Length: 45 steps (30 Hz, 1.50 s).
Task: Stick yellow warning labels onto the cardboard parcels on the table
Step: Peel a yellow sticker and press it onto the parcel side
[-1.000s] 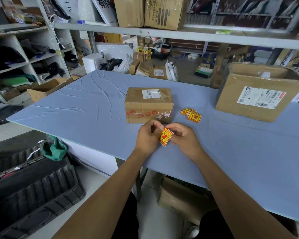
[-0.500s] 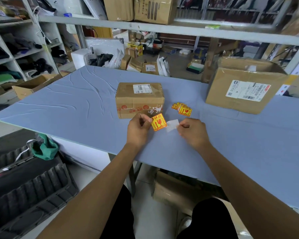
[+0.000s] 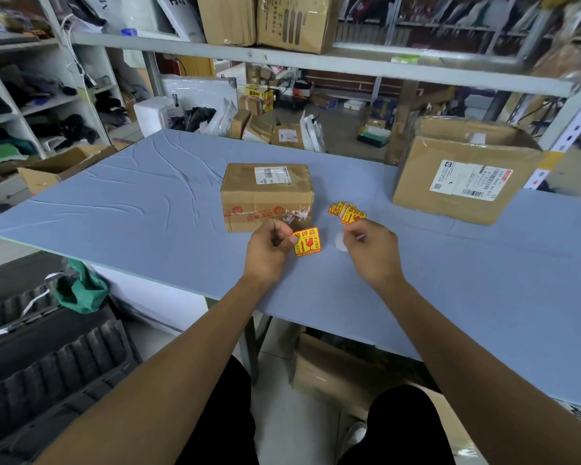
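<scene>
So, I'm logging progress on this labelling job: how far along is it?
Nothing looks finished: neither the small parcel nor the large parcel shows a yellow label on the faces in view. In hand: the left hand pinches one yellow label, while the right hand holds what looks like its white backing. Left: sticking it on, then labelling the other parcel from the spare pile.

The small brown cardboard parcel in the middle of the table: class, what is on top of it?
On the small brown cardboard parcel lies a white printed shipping label under clear tape. No yellow warning label shows there. Its far side is hidden.
</scene>
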Motion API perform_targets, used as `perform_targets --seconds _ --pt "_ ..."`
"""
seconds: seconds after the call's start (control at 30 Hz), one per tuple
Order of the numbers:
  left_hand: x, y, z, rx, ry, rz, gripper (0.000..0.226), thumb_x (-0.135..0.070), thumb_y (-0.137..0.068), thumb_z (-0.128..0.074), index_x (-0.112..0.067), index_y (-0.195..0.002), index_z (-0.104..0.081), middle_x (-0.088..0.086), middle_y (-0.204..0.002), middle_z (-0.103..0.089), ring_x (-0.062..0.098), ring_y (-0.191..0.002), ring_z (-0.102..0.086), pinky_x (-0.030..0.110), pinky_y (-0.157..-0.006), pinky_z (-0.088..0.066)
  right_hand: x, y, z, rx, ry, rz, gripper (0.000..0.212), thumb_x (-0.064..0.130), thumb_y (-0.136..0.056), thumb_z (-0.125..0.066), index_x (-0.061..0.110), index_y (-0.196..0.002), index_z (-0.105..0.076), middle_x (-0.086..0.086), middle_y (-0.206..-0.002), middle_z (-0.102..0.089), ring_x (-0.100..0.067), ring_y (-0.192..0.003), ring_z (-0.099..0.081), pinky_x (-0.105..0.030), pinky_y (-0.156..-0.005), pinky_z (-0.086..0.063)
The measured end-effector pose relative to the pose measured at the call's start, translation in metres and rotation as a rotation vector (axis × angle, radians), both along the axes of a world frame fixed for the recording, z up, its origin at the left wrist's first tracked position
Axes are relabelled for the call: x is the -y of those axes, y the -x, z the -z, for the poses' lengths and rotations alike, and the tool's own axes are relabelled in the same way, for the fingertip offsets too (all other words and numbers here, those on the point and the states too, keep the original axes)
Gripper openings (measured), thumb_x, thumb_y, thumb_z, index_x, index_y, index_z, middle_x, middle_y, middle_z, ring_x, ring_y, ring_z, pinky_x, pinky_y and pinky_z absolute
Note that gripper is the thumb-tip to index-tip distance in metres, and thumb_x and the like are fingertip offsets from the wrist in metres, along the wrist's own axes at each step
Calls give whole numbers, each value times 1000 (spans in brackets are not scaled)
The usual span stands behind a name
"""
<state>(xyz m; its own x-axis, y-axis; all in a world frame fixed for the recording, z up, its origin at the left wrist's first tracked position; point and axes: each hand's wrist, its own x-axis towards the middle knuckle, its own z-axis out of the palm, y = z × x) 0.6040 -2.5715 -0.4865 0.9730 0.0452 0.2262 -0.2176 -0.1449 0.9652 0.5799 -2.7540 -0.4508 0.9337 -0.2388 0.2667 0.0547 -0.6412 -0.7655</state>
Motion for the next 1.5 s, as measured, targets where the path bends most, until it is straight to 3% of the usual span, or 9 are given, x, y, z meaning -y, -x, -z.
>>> perform_targets --seconds 0.17,0.37,0.43,0.53,0.6,0.77,1.03,1.4,1.5 --pt "0 -5 -14 5 -79 53 28 1 -89 -63 -22 -75 -55 -4 -72 -53 10 -70 -50 18 -67 -43 -21 -20 -4 -117 106 -93 24 40 -80 -69 21 -93 -77 -9 -106 -70 -24 -93 -65 -27 -75 -44" --pt "-10 -10 -24 -3 -133 42 22 1 -89 -63 -17 -77 -57 -2 -75 -57 9 -71 -52 14 -67 -45 -27 -28 -12 -83 126 -168 18 25 -84 -71 11 -94 -77 -7 -92 -72 -18 -86 -61 -24 -71 -40" --pt "-10 -13 -27 -20 -152 13 26 -1 -89 -64 -21 -75 -56 -4 -74 -58 8 -71 -54 13 -65 -46 -29 -31 -13 -89 155 -179 12 22 -85 -70 12 -80 -76 -2 -72 -65 -12 -69 -55 -21 -58 -37" --pt "-9 -20 -31 -39 -155 -41 28 0 -87 -66 -22 -76 -53 -4 -74 -57 12 -73 -55 25 -69 -52 -34 -37 -17 -48 304 -154 47 20 -86 -66 22 -45 -43 4 -48 -36 -12 -47 -35 -24 -46 -23" --pt "-9 -24 -35 -52 -161 -81 28 0 -86 -66 -21 -79 -50 1 -79 -58 17 -77 -55 38 -73 -51 -37 -41 -21 -37 382 -156 45 21 -87 -64 18 -48 -41 2 -49 -31 -16 -49 -33 -30 -46 -22" --pt "-6 -33 -44 -21 -366 -227 20 -14 -85 -72 -15 -82 -52 2 -83 -63 17 -75 -54 20 -58 -39 -42 -58 -19 -15 444 -154 36 29 -90 -61 14 -59 -52 -6 -61 -45 -25 -63 -45 -31 -59 -30" --pt "1 -40 -45 -71 -592 -417 18 -34 -85 -71 -18 -83 -63 9 -83 -74 30 -80 -66 30 -65 -41 -49 -72 -16 15 471 -144 34 31 -91 -60 2 -80 -74 -19 -81 -70 -31 -74 -64 -34 -66 -46" --pt "6 -44 -48 -89 -673 -404 15 -33 -87 -67 -18 -88 -67 11 -90 -74 33 -87 -67 31 -68 -39 -50 -81 -18 -61 471 -71 58 45 -86 -64 16 -46 -34 -3 -48 -37 -25 -53 -42 -29 -50 -25" --pt "7 -46 -47 -88 -701 -405 15 -34 -88 -67 -19 -88 -67 11 -92 -75 34 -89 -68 32 -71 -42 -44 -81 -14 -21 430 -33 38 41 -84 -68 7 -72 -57 -14 -80 -60 -34 -75 -58 -30 -59 -35"
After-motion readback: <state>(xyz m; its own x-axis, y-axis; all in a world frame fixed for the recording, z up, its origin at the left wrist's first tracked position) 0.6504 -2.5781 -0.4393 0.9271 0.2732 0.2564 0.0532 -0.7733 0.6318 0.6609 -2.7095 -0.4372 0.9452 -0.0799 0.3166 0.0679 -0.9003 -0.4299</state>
